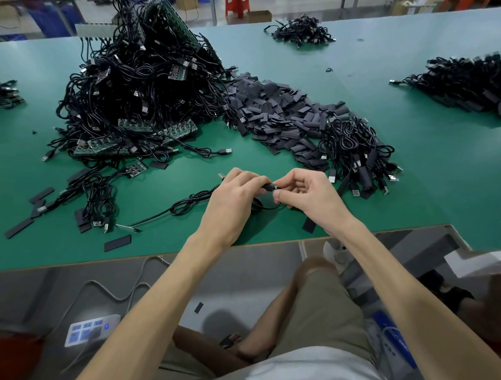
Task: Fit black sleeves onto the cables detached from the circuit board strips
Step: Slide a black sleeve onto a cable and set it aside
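Both hands meet above the green table [428, 173] near its front edge. My left hand [235, 193] grips a black cable [186, 203] whose loops trail left on the table. My right hand [303, 193] pinches the cable's end with a small black piece [270, 187] between thumb and forefinger; whether that piece is a sleeve I cannot tell. A heap of flat black sleeves [277, 111] lies behind the hands. To the left rises a big tangle of cables still on green circuit board strips [139, 80].
A bundle of cables [358, 153] lies right of the sleeve heap. More cable piles sit at the far right [474, 81], far back [303, 32] and left edge [2, 93]. Loose sleeves [117, 243] lie near the front edge. A power strip [91, 329] is on the floor.
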Motion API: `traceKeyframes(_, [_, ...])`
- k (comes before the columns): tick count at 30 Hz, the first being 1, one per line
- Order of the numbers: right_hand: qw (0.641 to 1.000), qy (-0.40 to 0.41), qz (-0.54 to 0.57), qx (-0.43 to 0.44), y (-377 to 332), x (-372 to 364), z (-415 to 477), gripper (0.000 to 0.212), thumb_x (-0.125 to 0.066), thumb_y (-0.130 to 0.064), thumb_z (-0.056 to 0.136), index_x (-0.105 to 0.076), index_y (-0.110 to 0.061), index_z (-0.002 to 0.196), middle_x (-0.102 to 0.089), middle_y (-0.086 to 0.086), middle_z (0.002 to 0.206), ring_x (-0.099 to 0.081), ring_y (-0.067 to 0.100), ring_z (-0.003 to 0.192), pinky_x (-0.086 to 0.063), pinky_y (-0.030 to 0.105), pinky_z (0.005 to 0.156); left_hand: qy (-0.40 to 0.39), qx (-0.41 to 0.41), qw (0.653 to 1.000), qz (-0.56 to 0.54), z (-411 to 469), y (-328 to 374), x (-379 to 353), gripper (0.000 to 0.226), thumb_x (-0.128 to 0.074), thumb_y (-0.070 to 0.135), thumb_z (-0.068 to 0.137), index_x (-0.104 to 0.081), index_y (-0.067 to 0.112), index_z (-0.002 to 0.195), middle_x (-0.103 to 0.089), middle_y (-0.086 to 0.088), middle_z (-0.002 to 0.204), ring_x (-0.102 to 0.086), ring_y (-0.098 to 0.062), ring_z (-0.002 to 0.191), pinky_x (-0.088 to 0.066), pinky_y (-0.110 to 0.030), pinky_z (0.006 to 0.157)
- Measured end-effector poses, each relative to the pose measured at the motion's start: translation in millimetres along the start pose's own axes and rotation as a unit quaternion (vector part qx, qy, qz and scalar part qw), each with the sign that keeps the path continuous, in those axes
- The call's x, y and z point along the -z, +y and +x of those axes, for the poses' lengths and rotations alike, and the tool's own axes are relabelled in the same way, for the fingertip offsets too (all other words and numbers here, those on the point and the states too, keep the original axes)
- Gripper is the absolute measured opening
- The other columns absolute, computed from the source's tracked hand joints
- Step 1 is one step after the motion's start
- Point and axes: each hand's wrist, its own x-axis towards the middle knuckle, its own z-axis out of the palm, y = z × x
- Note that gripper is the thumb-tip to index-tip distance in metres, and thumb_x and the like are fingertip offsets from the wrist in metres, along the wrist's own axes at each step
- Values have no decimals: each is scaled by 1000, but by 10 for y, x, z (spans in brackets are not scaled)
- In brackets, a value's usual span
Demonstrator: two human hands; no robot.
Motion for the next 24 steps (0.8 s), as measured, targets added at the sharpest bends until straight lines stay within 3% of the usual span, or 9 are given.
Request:
traceKeyframes(5, [1000, -1, -3, 0, -5, 1, 4, 13, -80, -6, 86, -73, -6, 97, -77, 9, 81, -65, 14, 77, -52, 28, 75, -6, 0, 1000, -1, -2, -11, -6, 19, -69, 6, 92, -74, 9, 110, -72, -3, 100, -55, -25, 89, -50, -34, 76])
traceKeyframes(10, [1000, -9, -3, 7, -22, 6, -6, 11, -79, -9, 88, -73, -8, 97, -77, 6, 79, -66, 14, 76, -51, 22, 68, 3, 7, 1000, -16, 4, -7, 3, 16, -69, 9, 91, -75, 10, 107, -73, -3, 96, -56, -26, 85, -47, -32, 74])
traceKeyframes(17, [999, 2, 39, 7, -61, -9, -14, 8, -68, -5, 96, -71, -3, 103, -76, 4, 78, -64, 4, 66, -48, 13, 62, 28, 35, 998, -38, 4, 9, 17, 18, -71, 12, 91, -75, 7, 107, -74, -4, 96, -60, -29, 86, -53, -42, 78])
traceKeyframes(24, [1000, 27, 15, -3, -58, -34, -9, 7, -68, -5, 94, -72, -10, 93, -73, 1, 70, -59, 8, 61, -48, 16, 59, 33, -10, 999, -5, -23, 32, 7, 18, -74, 8, 90, -74, 5, 108, -73, -6, 96, -59, -28, 84, -54, -40, 75])
